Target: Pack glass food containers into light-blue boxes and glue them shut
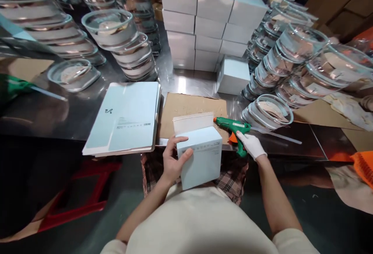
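My bare left hand [174, 160] grips a pale blue carton [201, 160] by its left side, thumb on the near face and fingers at the top edge. The carton is tilted at the table's front edge, close to my body. Its whitish flap [194, 122] stands raised on the far side. In a white glove, my right hand [250, 144] is closed around the handle of a green hot glue gun [233, 124]. The gun's orange nozzle points left, near the flap, and a glue stick [276, 134] sticks out of its back. Some right-hand fingers are hidden.
A cardboard sheet [186, 104] lies beyond the carton. Flat pale blue cartons [128, 118] are stacked at left. Closed boxes [210, 21] form a wall behind, with one single box [233, 75] in front. Stacked clear round containers [134, 58] stand on both sides. Another green glue gun [17, 87] is far left.
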The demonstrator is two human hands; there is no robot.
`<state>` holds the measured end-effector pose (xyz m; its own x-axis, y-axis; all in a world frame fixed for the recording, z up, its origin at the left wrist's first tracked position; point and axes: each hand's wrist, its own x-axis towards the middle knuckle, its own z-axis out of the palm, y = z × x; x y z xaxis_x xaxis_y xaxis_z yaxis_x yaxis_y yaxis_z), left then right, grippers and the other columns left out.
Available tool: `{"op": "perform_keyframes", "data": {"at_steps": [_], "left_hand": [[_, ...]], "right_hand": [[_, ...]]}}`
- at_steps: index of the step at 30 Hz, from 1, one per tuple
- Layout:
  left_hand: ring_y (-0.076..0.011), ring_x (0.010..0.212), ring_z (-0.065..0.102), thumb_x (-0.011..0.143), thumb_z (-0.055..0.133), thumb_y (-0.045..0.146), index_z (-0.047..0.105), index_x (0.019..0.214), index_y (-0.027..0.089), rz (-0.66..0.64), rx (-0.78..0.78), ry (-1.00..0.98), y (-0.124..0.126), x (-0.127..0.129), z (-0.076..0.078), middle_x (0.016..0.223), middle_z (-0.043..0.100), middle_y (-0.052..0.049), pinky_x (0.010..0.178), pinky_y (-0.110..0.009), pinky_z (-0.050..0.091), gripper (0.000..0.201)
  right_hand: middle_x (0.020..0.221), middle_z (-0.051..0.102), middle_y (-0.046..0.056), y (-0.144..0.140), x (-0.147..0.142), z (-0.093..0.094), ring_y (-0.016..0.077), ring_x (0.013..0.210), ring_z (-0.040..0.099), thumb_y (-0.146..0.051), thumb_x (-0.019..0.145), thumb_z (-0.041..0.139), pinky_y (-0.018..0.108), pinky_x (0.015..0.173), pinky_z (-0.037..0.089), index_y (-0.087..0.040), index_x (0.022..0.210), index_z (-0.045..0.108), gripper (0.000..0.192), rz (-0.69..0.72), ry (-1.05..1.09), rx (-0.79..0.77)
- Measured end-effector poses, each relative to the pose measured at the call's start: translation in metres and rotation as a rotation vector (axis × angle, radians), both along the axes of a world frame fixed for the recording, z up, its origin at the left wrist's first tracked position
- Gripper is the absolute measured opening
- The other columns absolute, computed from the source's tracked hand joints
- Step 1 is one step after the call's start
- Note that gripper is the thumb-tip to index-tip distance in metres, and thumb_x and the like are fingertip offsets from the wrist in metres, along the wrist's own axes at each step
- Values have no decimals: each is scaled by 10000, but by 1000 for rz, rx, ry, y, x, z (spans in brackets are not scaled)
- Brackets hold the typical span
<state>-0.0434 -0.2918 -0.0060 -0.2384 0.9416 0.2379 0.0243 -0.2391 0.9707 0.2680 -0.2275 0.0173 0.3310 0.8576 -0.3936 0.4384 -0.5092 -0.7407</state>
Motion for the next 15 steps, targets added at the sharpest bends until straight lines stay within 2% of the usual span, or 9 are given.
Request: {"op": "perform_keyframes", "data": {"at_steps": [2, 3, 5, 7, 8, 10, 12, 14, 15], "left_hand": [[-203, 875, 618, 803, 815, 541, 760, 1018, 241, -26, -17, -29, 0, 0, 0, 997, 651, -35, 796, -304, 489, 373], [-205, 872, 621, 797, 817, 551, 760, 1010, 240, -41, -22, -36, 1, 1, 1, 998, 653, -38, 798, -311, 494, 382], [-237, 940, 642, 790, 820, 564, 757, 991, 238, -84, -21, -30, 1, 4, 0, 1009, 670, -51, 859, -344, 508, 387], [-290, 1081, 647, 780, 826, 573, 746, 963, 234, -145, -6, -7, 3, 7, 0, 1053, 686, -72, 956, -396, 506, 394], [-314, 1156, 637, 776, 830, 578, 736, 951, 230, -166, 2, -2, 4, 9, 0, 1088, 688, -84, 1001, -418, 496, 401], [-326, 1228, 628, 771, 843, 577, 699, 987, 232, -164, 21, -45, 6, 13, -2, 1147, 681, -96, 1037, -431, 491, 432], [-295, 1196, 665, 774, 864, 537, 612, 1161, 276, -131, 55, -173, 9, 17, -4, 1156, 678, -77, 1024, -423, 511, 531], [-257, 1144, 698, 784, 882, 472, 456, 1330, 349, -126, 99, -308, 13, 17, -6, 1132, 680, -41, 1017, -428, 530, 703], [-249, 1138, 704, 790, 886, 446, 398, 1371, 377, -135, 117, -349, 14, 17, -7, 1123, 681, -29, 1021, -439, 534, 762]], "right_hand": [[594, 674, 105, -3, 2, 11, 320, 830, 743, -581, 706, 820, 347, 688, 548, -213, 525, 602, 464, -34, -166, 60], [679, 718, 112, -5, -3, 17, 328, 911, 742, -563, 713, 822, 366, 759, 559, -206, 590, 665, 409, -44, -215, 134], [938, 795, 110, -8, -22, 27, 312, 1018, 732, -574, 757, 793, 403, 890, 566, -204, 904, 794, 399, 13, -129, 303], [1139, 792, 97, -8, -45, 31, 289, 1068, 727, -582, 757, 814, 422, 978, 561, -213, 1192, 771, 572, 187, 177, 368], [1173, 786, 94, -6, -55, 32, 285, 1079, 725, -584, 739, 843, 428, 1000, 560, -209, 1244, 753, 636, 276, 333, 354], [1155, 785, 90, -4, -65, 30, 287, 1087, 722, -621, 725, 869, 444, 1022, 558, -198, 1221, 758, 662, 389, 511, 333], [1179, 770, 100, -4, -64, 28, 299, 1137, 705, -756, 780, 769, 464, 1050, 544, -197, 1181, 772, 688, 501, 549, 397], [1316, 714, 122, -7, -56, 28, 319, 1261, 653, -862, 793, 660, 481, 1101, 510, -220, 1230, 762, 783, 720, 522, 496], [1388, 672, 130, -9, -52, 30, 321, 1321, 617, -855, 798, 661, 485, 1130, 487, -238, 1278, 745, 786, 846, 482, 543]]}}
